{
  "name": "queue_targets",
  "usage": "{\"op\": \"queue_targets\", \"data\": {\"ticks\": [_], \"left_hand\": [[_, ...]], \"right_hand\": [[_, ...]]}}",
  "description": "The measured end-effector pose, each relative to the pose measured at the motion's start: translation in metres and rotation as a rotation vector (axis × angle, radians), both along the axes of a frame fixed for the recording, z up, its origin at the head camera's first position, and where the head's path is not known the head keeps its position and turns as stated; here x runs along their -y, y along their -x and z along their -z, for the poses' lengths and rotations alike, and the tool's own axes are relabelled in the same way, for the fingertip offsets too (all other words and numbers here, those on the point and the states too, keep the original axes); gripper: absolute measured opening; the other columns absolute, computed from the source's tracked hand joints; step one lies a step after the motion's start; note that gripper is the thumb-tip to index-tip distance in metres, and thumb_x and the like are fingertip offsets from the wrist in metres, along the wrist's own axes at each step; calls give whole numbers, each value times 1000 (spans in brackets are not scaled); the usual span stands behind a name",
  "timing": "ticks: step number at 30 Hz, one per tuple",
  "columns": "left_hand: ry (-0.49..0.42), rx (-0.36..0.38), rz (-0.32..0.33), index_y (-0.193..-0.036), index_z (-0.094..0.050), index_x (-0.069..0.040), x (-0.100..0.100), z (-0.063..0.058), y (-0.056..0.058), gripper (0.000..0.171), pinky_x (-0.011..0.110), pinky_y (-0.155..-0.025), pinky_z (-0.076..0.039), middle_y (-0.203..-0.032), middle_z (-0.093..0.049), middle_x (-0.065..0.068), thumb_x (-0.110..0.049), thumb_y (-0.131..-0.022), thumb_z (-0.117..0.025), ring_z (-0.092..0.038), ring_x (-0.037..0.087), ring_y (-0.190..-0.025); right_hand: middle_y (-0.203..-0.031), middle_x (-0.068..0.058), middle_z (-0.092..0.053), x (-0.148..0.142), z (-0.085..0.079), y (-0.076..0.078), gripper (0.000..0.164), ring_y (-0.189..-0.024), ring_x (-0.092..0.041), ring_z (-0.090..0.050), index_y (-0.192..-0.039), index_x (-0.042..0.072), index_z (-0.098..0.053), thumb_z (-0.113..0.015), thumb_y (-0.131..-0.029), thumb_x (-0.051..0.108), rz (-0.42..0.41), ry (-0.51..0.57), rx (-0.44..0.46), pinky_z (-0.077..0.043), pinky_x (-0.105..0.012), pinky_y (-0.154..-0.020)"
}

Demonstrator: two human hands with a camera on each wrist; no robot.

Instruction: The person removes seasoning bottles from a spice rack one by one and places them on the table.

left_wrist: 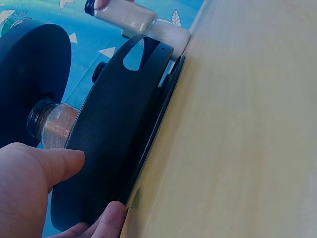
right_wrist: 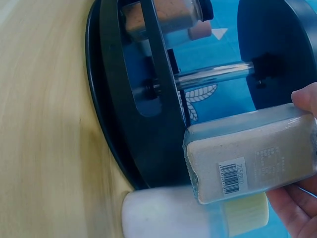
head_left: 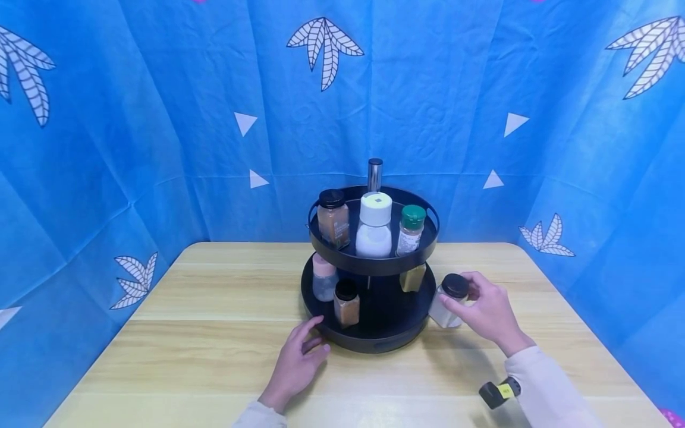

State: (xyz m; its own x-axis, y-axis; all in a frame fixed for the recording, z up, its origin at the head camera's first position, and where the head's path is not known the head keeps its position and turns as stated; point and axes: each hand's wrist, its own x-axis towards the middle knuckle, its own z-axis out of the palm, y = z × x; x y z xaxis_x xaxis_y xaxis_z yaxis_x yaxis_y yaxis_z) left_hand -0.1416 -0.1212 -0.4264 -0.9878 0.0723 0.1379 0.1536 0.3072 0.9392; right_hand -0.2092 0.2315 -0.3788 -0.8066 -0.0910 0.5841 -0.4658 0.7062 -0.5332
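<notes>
My right hand (head_left: 486,306) grips a clear square jar (right_wrist: 247,153) of pale powder with a black lid (head_left: 455,285), just right of a black two-tier turntable rack (head_left: 374,343). The jar tilts beside the lower tier, its barcode label facing the right wrist camera. At the rack's left front, my left hand (head_left: 297,364) has loosely bent fingers right at the lower rim. In the left wrist view, its thumb (left_wrist: 69,163) overlaps the tray's side wall. A black-lidded jar of reddish-brown powder (head_left: 347,312) stands near those fingers on the lower tier.
The upper tier holds a brown spice jar (head_left: 333,223), a white bottle (head_left: 374,235) and a green-capped shaker (head_left: 411,229). A pink-capped jar (head_left: 324,282) is below. A white bottle with yellow cap (right_wrist: 168,213) stands beside the rack. Blue curtains (head_left: 439,107) surround the wooden table (head_left: 214,339).
</notes>
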Motion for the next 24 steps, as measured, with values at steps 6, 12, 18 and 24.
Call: {"op": "queue_targets", "data": {"ticks": [6,12,18,24], "left_hand": [[-6,1,-3,-139,-42,-8,2,8,5,58,44,-89,-55,-145,-30,30,0,-86,-63,-54,44,-112],[-20,9,-3,-141,-41,-17,7,35,18,61,38,-89,-56,-148,-28,26,-5,-86,-65,-54,39,-114],[-23,10,-6,-141,-41,-17,7,35,18,61,39,-89,-56,-148,-28,25,-5,-85,-66,-54,39,-114],[-17,9,0,-139,-42,-8,2,8,5,58,43,-90,-55,-145,-29,30,-1,-86,-63,-53,44,-113]], "right_hand": [[-82,-16,-73,-3,2,-1,41,-68,-24,-67,-99,1,-60,-82,-71,22,14,-4,18,-57,-47,-59],[-87,-19,-73,-4,4,-5,43,-71,-26,-69,-100,0,-60,-82,-71,24,8,2,57,-58,-48,-61],[-89,-20,-73,-4,9,-7,43,-72,-27,-69,-100,1,-60,-82,-72,25,9,2,88,-58,-50,-63],[-91,-20,-72,-3,13,-9,44,-73,-27,-69,-101,2,-60,-82,-72,27,3,8,123,-58,-48,-64]]}}
